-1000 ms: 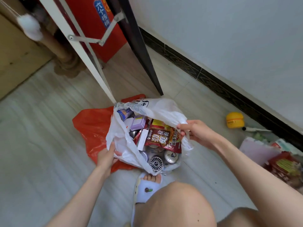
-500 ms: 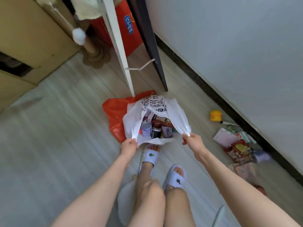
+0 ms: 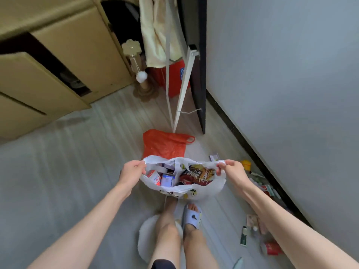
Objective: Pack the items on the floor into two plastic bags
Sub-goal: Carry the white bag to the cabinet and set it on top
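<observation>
A white plastic bag (image 3: 194,192) hangs in front of me, lifted off the floor with its mouth stretched wide. My left hand (image 3: 132,171) grips its left handle and my right hand (image 3: 232,170) pinches the right handle. Inside lie a red-brown snack packet (image 3: 200,174), cans and small boxes (image 3: 167,179). A red plastic bag (image 3: 165,145) lies flat on the floor just beyond. Loose items (image 3: 270,247) are scattered on the floor along the right wall, among them a yellow round thing (image 3: 246,164) and a green tube (image 3: 243,236).
A white folding rack leg (image 3: 182,90) and a dark door edge (image 3: 200,94) stand behind the red bag. Tan cardboard furniture (image 3: 58,70) fills the left back. The grey wall with dark skirting (image 3: 252,150) runs on the right. My slippered feet (image 3: 191,215) are below the bag.
I have stood up from a squat. The white bag rose off the floor with both hands on its handles, uncovering the red bag beneath it.
</observation>
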`<state>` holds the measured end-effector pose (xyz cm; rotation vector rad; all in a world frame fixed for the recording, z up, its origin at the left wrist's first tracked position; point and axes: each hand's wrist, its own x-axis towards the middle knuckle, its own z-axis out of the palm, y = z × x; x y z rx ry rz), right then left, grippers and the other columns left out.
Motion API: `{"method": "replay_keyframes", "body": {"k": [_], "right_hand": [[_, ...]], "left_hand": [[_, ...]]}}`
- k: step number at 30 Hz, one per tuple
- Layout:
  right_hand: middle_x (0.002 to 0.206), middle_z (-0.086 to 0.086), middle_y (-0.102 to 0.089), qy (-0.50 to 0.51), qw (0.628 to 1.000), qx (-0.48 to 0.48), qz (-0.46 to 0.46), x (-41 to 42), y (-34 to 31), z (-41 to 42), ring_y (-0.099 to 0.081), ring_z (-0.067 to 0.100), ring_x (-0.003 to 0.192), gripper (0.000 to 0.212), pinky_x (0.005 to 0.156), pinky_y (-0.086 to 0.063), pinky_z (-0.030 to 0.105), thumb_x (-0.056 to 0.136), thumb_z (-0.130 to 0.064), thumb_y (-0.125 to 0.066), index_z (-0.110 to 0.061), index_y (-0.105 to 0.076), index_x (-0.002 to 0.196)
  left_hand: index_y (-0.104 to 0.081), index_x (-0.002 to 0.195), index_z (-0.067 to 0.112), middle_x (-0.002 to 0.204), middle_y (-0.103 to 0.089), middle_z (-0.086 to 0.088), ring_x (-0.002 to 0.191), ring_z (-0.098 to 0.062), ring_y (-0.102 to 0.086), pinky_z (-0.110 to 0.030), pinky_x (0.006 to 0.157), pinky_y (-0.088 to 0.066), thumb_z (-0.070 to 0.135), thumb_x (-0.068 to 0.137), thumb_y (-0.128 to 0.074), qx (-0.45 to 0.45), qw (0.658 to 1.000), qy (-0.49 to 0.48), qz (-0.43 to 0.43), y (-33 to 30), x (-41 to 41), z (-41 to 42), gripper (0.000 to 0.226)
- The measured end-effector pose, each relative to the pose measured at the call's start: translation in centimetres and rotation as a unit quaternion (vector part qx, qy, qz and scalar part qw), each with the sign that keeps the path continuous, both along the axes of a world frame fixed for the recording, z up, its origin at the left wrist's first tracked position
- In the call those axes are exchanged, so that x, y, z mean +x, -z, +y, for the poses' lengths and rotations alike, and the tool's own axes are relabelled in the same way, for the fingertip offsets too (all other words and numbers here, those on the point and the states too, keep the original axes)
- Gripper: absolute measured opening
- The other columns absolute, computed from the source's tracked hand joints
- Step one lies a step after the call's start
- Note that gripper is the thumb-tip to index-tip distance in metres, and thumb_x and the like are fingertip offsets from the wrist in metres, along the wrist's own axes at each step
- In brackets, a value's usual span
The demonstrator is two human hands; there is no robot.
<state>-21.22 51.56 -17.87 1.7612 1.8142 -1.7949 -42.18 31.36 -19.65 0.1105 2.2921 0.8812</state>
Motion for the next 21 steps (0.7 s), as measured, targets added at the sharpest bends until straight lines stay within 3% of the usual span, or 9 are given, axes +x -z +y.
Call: {"method": "replay_keyframes", "body": {"k": [5, 10, 13, 16, 21], "right_hand": [[0.063, 0.002, -0.061, -0.065, 0.994, -0.025, 0.087, -1.8, -8.0, -3.9, -0.055, 0.014, 0.073, 0.025, 0.078, -0.040, 0.029, 0.090, -0.012, -0.049, -0.005, -0.060, 0.068], [0.070, -0.001, -0.064, -0.146, 0.980, -0.070, 0.114, -4.5, -12.7, -9.1, -0.053, 0.003, 0.063, 0.019, 0.064, -0.034, 0.021, 0.091, -0.013, -0.053, -0.008, -0.061, 0.076], [0.071, -0.002, -0.064, -0.210, 0.971, -0.049, 0.102, -7.3, -14.4, -12.8, -0.054, 0.003, 0.069, 0.024, 0.068, -0.036, 0.018, 0.090, -0.010, -0.052, -0.002, -0.062, 0.070], [0.069, 0.002, -0.062, -0.231, 0.967, -0.029, 0.099, -10.9, -15.4, -16.6, -0.056, 0.008, 0.075, 0.024, 0.075, -0.038, 0.021, 0.089, -0.006, -0.051, 0.009, -0.063, 0.075], [0.060, 0.003, -0.060, -0.236, 0.967, 0.005, 0.093, -19.6, -16.6, -23.3, -0.054, 0.010, 0.067, 0.028, 0.068, -0.038, 0.023, 0.089, -0.010, -0.052, 0.000, -0.063, 0.064]], "left_hand": [[-0.056, 0.061, 0.012, 0.062, -0.058, -0.004, 0.074, -0.015, -0.056, -0.019, 0.067, -0.038, 0.012, 0.092, -0.049, 0.072, 0.996, -0.059, 0.011, -8.6, 1.7, -6.0, 0.032], [-0.061, 0.079, -0.003, 0.062, -0.055, -0.006, 0.061, -0.015, -0.049, -0.009, 0.053, -0.035, 0.009, 0.092, -0.049, 0.119, 0.982, -0.146, 0.032, -13.7, 3.1, -14.0, 0.022], [-0.061, 0.078, -0.008, 0.062, -0.055, -0.005, 0.062, -0.012, -0.048, -0.008, 0.053, -0.033, 0.008, 0.092, -0.049, 0.134, 0.970, -0.198, 0.044, -14.6, 2.7, -18.2, 0.025], [-0.059, 0.068, -0.003, 0.061, -0.055, -0.006, 0.064, -0.015, -0.049, -0.016, 0.060, -0.034, 0.010, 0.091, -0.050, 0.145, 0.960, -0.232, 0.055, -15.2, 0.4, -21.6, 0.028], [-0.057, 0.062, 0.001, 0.059, -0.056, -0.005, 0.061, -0.013, -0.048, -0.012, 0.058, -0.035, 0.010, 0.091, -0.051, 0.177, 0.948, -0.252, 0.082, -16.0, -7.0, -28.8, 0.031]]}}
